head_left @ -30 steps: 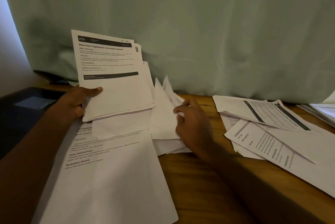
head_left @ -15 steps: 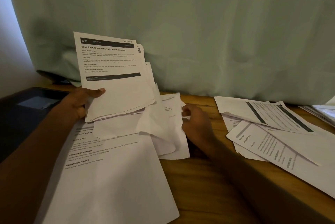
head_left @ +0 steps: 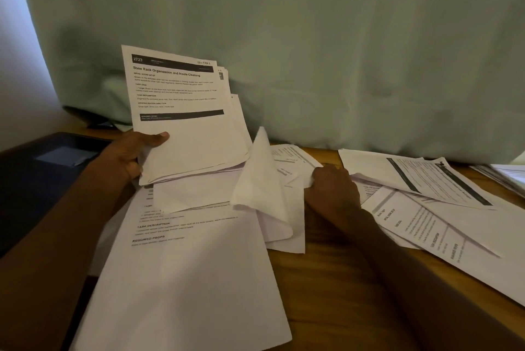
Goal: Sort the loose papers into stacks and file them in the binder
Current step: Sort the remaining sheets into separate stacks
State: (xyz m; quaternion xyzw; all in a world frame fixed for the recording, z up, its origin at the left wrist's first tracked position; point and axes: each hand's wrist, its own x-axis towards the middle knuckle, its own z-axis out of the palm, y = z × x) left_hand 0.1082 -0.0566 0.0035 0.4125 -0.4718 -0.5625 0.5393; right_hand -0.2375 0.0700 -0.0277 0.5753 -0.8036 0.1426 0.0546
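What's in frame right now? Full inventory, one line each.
held stack: one sheaf, white, printed header, raised at left
lifted sheets: a few, white, curled up at centre
flat pile: one, white, printed, near edge of table
spread papers: several, white with dark bars, right side
far stack: one, white, far right edge, partly cut off
binder: one, dark blue, left
table: one, brown wood
curtain: one, pale green, behind the table
left hand: grips the held stack, thumb on front
right hand: pinches the lifted sheets
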